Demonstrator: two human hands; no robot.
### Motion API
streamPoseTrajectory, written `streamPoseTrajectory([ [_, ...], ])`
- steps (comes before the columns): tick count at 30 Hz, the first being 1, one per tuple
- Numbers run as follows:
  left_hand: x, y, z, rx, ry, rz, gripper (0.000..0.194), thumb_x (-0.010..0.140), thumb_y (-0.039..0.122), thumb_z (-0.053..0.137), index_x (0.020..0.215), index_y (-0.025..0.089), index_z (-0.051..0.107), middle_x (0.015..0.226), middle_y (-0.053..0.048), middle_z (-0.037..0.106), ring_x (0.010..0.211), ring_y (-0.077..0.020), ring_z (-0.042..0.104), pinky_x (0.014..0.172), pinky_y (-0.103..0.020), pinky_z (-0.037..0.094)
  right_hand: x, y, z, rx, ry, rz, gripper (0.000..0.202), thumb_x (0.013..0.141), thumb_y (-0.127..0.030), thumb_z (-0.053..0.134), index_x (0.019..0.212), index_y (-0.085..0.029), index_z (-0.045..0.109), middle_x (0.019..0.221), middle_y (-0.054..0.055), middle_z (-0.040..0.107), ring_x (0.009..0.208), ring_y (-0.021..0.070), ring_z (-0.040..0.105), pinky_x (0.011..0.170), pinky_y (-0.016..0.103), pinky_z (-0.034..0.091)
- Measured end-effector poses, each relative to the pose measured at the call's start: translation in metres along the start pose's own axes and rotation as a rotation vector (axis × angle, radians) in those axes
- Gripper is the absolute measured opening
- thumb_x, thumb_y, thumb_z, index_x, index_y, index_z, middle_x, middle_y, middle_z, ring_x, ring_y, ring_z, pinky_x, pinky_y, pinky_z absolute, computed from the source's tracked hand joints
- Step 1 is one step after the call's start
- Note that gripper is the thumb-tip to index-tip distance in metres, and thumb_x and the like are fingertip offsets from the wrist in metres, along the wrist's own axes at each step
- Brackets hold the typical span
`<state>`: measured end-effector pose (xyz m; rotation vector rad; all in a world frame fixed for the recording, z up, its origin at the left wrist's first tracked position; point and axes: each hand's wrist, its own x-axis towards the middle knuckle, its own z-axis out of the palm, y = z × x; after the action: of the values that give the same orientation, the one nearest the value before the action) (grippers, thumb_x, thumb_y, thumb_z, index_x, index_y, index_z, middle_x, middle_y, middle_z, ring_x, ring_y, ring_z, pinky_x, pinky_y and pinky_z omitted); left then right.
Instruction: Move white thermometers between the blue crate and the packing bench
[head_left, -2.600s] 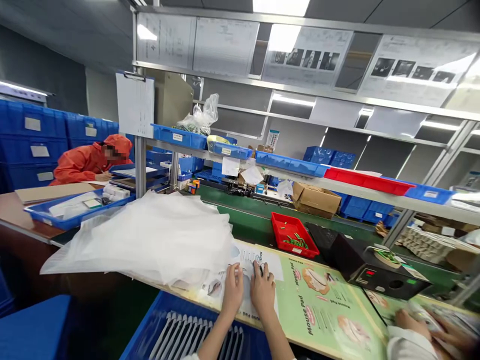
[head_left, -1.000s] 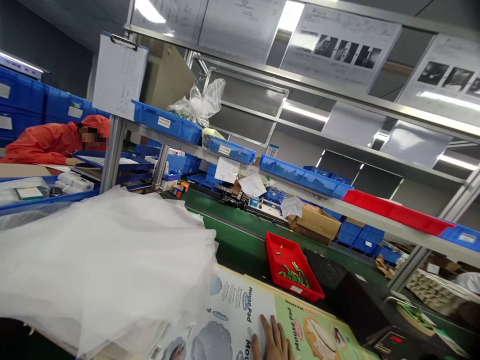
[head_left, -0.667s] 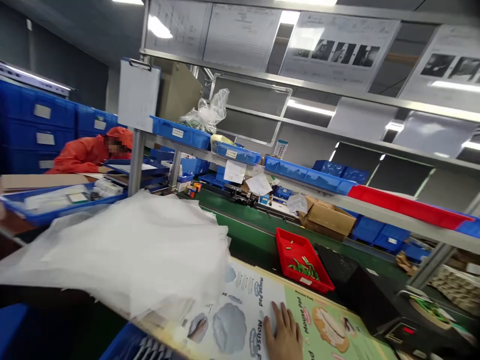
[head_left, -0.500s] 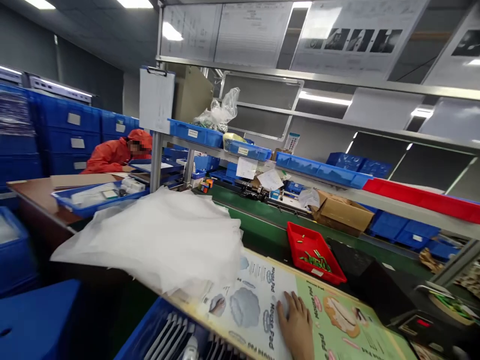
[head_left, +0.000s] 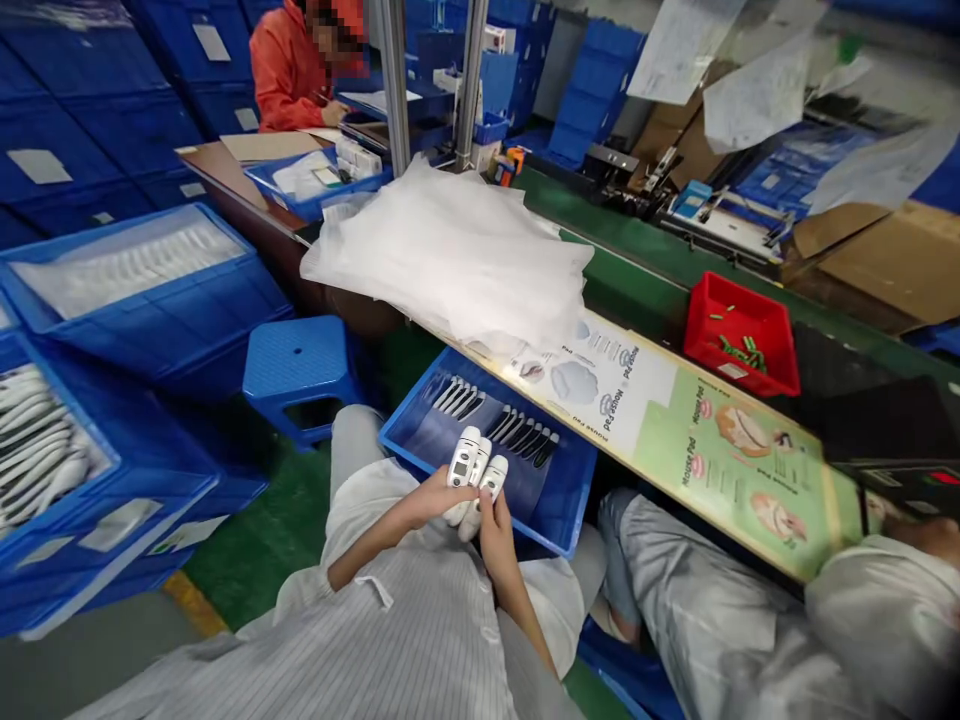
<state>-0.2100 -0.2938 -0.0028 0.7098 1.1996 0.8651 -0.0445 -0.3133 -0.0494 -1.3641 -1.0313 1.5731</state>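
My left hand is closed around several white handheld devices with small grey screens, which look like thermometers. From the other side, my right hand grips the same bunch, its thumb on the device at the right. The bunch is over the near edge of a blue bin on my lap. Inside that bin, similar white and black devices stand in rows. How many devices each hand carries is partly hidden.
The bench has a printed mouse-pad board, white sheets and a red tray of small green parts. A blue stool and filled blue bins stand left. A co-worker's sleeve is close on my right; another person sits behind.
The view has swung down to my lap, where both hands now show on the white devices. A hand that lay on the printed board is no longer there.
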Motion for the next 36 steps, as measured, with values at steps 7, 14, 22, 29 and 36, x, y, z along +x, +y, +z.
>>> streamPoseTrajectory([
  [7, 0.004, -0.026, 0.014, 0.051, 0.140, 0.095, 0.064, 0.091, 0.075, 0.079, 0.103, 0.012, 0.082, 0.098, -0.013, 0.084, 0.089, -0.0267, 0.079, 0.082, -0.034, 0.062, 0.005, -0.011, -0.012, 0.097, 0.090, 0.047, 0.061, 0.092, -0.075, 0.072, 0.120, -0.021, 0.077, 0.108, 0.008, 0.081, 0.097, 0.0263, 0.074, 0.088, 0.036, 0.060],
  [14, 0.010, -0.024, 0.015, -0.036, 0.168, 0.155, 0.068, 0.090, 0.080, 0.078, 0.109, 0.015, 0.076, 0.080, -0.006, 0.078, 0.056, -0.0162, 0.066, 0.056, -0.029, 0.054, 0.013, -0.031, 0.016, 0.083, 0.131, -0.019, 0.062, 0.091, -0.080, 0.069, 0.117, -0.023, 0.072, 0.079, -0.001, 0.070, 0.063, 0.0176, 0.058, 0.061, 0.030, 0.050],
  [22, 0.009, -0.011, 0.010, 0.083, 0.133, 0.186, 0.068, 0.091, 0.084, 0.072, 0.095, 0.016, 0.077, 0.081, -0.010, 0.080, 0.065, -0.0217, 0.072, 0.064, -0.032, 0.057, 0.022, -0.037, 0.019, 0.153, 0.131, -0.015, 0.066, 0.088, -0.084, 0.072, 0.109, -0.021, 0.068, 0.071, -0.005, 0.062, 0.058, 0.0143, 0.052, 0.056, 0.028, 0.048],
  [29, 0.007, -0.011, 0.017, 0.269, 0.112, 0.276, 0.056, 0.100, 0.071, 0.068, 0.082, 0.019, 0.070, 0.073, -0.005, 0.075, 0.065, -0.0210, 0.070, 0.065, -0.029, 0.052, 0.026, -0.027, 0.012, 0.075, 0.274, -0.008, 0.060, 0.082, -0.077, 0.082, 0.096, -0.022, 0.064, 0.068, -0.006, 0.058, 0.060, 0.0139, 0.052, 0.055, 0.027, 0.048],
  [36, 0.000, 0.012, 0.036, 0.444, 0.073, 0.315, 0.046, 0.101, 0.061, 0.070, 0.119, 0.021, 0.083, 0.106, -0.010, 0.086, 0.099, -0.0324, 0.079, 0.083, -0.033, 0.054, 0.030, -0.031, 0.000, 0.221, 0.228, 0.058, 0.065, 0.073, -0.076, 0.088, 0.104, -0.022, 0.069, 0.093, 0.002, 0.078, 0.083, 0.0212, 0.072, 0.076, 0.032, 0.061],
])
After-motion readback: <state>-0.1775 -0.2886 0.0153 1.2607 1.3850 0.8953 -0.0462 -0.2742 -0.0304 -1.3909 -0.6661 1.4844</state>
